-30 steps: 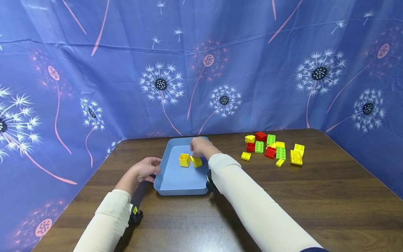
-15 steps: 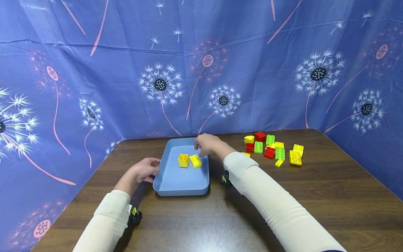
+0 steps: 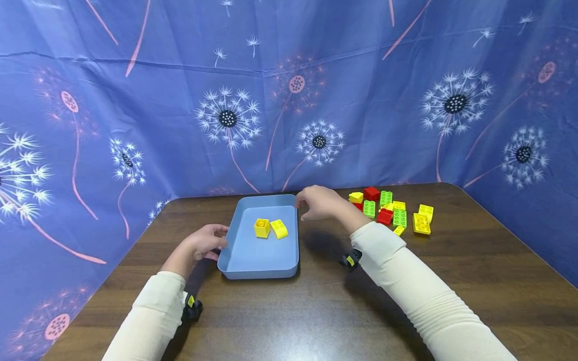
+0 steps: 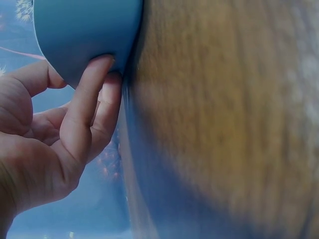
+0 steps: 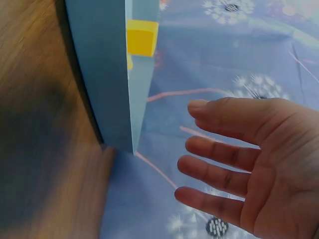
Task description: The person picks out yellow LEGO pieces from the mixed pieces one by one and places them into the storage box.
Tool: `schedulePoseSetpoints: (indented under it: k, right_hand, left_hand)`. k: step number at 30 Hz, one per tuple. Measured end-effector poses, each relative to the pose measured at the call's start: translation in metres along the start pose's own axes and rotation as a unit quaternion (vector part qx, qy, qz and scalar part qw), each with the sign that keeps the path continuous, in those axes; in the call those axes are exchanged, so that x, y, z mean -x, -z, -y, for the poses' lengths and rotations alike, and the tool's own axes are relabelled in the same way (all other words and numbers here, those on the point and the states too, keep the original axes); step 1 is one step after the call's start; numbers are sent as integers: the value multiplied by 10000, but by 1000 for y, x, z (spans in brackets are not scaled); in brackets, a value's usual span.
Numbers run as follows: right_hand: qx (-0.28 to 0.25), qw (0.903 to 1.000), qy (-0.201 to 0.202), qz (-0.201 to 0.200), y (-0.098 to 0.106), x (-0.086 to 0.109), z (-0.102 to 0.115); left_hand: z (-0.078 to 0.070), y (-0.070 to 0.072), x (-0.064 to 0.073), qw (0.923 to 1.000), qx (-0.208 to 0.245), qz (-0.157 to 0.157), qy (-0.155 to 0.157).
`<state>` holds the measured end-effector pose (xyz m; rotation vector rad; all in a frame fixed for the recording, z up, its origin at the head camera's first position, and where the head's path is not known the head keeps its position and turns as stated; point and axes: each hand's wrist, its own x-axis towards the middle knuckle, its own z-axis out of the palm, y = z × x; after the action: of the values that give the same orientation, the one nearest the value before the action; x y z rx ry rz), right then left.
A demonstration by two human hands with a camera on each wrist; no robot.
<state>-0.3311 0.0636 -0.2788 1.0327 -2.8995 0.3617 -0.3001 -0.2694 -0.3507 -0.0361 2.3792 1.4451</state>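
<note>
A shallow blue tray (image 3: pixel 259 258) lies on the wooden table with two yellow toy bricks inside. One is a square block (image 3: pixel 262 228); beside it is a brick with a curved end (image 3: pixel 279 229). At the tray's left side, my left hand (image 3: pixel 205 244) holds the edge, a digit at the rim and other fingers against the outer wall (image 4: pixel 94 30). My right hand (image 3: pixel 322 204) is raised by the far right rim, fingers apart and nothing in them. In the right wrist view, the right hand (image 5: pixel 259 159) hangs beside the tray wall (image 5: pixel 102 74).
On the table's right rear lie several loose toy bricks: red (image 3: pixel 385 216), green (image 3: pixel 400 217) and yellow (image 3: pixel 422 224). My right hand and forearm partly cover that group. A blue dandelion-patterned cloth (image 3: pixel 289 100) hangs behind the table (image 3: pixel 361 301).
My right hand has come up out of the tray and moved right past its rim, leaving the curved yellow brick lying flat. My left hand has stayed at the tray's left side.
</note>
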Motion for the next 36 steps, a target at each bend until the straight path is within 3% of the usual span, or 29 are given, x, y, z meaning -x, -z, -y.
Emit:
schedulePoseSetpoints:
  k: [13,23,36]
  right_hand:
    - [-107,9984,-241,-491,6,62,-47]
    - [-88,9948,-678,-760,18,96,-89]
    - [22,9894,-1325,-588,19,137,-141]
  left_hand:
    - [-2,1,5,10000,-62,30,27]
    - [-3,1,5,10000,-18,89,-20]
    - [-3,-1,6,9999,33,133,-48]
